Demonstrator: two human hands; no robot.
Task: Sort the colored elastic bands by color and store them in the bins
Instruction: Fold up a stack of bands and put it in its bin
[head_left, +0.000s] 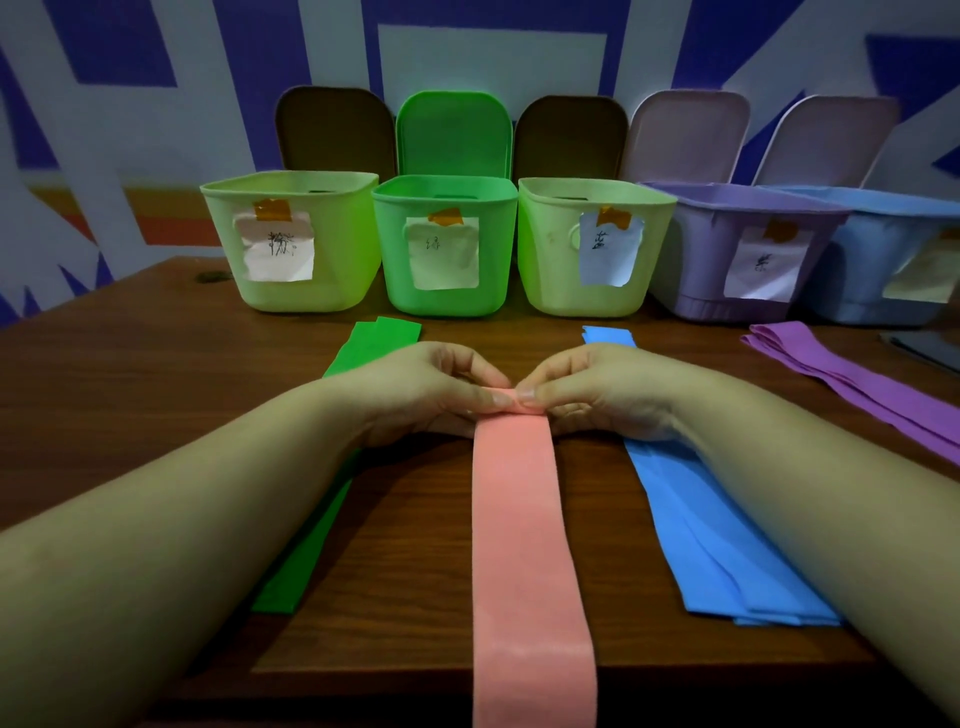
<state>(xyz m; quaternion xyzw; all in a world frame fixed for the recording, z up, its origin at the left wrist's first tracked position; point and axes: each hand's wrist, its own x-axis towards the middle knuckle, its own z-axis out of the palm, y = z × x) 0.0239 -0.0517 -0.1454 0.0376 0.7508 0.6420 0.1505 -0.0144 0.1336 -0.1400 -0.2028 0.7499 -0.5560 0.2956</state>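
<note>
A long pink elastic band (524, 545) lies down the middle of the wooden table (130, 374), running off the near edge. My left hand (426, 389) and my right hand (597, 389) both pinch its far end, which is folded over between thumbs and fingers. Green bands (306, 551) lie under my left forearm, blue bands (717, 551) under my right forearm. Purple bands (852, 379) lie at the right. Behind stand several open labelled bins: a pale green bin (332, 291), a green bin (447, 301), another pale green bin (550, 291), a purple bin (696, 291) and a blue bin (857, 306).
Each bin's lid stands upright behind it against a blue and white patterned wall. A dark flat object (924, 348) lies at the table's right edge beside the purple bands. Bare wood shows at the table's left.
</note>
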